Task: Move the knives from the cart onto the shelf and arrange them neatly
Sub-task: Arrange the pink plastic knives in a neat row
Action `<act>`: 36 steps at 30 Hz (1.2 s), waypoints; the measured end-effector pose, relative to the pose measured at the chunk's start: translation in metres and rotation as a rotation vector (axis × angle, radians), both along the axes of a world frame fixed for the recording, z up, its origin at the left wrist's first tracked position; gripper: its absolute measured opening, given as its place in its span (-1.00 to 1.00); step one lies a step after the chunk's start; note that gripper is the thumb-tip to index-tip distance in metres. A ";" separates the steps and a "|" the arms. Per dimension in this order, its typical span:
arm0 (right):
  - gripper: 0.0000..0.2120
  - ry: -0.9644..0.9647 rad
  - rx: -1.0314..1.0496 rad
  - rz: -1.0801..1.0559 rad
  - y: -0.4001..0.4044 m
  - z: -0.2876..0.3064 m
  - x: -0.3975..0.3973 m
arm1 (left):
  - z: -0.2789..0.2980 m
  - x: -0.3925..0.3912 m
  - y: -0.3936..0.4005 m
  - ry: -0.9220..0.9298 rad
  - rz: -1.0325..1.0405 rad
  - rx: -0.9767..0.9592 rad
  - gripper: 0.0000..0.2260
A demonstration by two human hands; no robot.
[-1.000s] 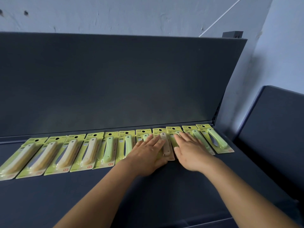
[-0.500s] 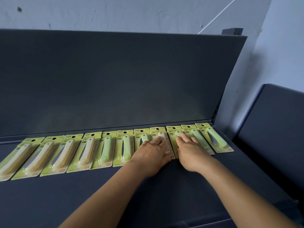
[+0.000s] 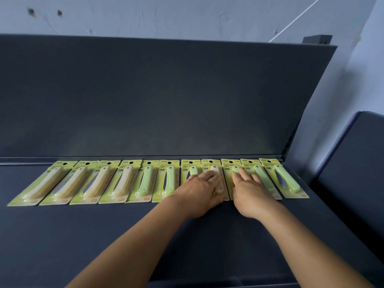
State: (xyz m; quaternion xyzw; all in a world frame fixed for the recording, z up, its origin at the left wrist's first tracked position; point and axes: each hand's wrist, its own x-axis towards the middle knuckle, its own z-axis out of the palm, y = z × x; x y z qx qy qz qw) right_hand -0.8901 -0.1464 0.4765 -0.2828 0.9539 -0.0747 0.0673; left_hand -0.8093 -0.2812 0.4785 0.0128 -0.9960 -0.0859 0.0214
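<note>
Several fruit knives in yellow-green blister cards lie side by side in one row along the back of the dark shelf. The left ones, such as the far-left knife, have cream handles; most on the right, such as the far-right knife, have green handles. My left hand lies flat, fingers straight, on a green knife pack and a cream-handled pack. My right hand lies flat on the neighbouring green pack and another pack. The cart is out of view.
The shelf's dark back panel rises straight behind the row. A second dark shelf unit stands to the right, with a pale wall above. Bare shelf surface stretches in front of the row.
Both hands have slid the middle packs back towards the panel, so their tops line up with the rest of the row. The hands stay flat on the packs.
</note>
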 end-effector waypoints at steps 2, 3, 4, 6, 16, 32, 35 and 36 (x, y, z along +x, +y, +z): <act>-0.39 0.027 -0.004 0.007 0.000 0.001 0.000 | 0.001 0.002 0.001 0.008 0.019 -0.003 -0.36; -0.41 0.046 -0.004 0.017 0.000 0.002 0.000 | 0.002 0.003 0.002 0.017 0.027 -0.006 -0.35; -0.43 0.066 -0.008 0.030 0.000 0.004 0.002 | 0.003 0.006 0.003 0.026 0.034 -0.014 -0.35; -0.46 0.104 -0.029 0.059 -0.002 0.008 0.006 | 0.004 0.015 0.003 0.040 0.051 -0.038 -0.37; -0.46 0.212 -0.203 0.289 -0.084 0.033 0.111 | 0.020 0.149 -0.070 0.233 0.302 -0.063 -0.50; -0.50 -0.005 -0.432 0.787 -0.310 0.023 0.403 | 0.014 0.479 -0.265 0.337 0.736 -0.081 -0.64; -0.49 -0.015 -0.424 0.842 -0.351 0.025 0.438 | 0.013 0.518 -0.294 0.350 0.793 -0.074 -0.60; -0.50 -0.020 -0.421 0.863 -0.364 0.026 0.447 | 0.011 0.528 -0.303 0.352 0.811 -0.073 -0.59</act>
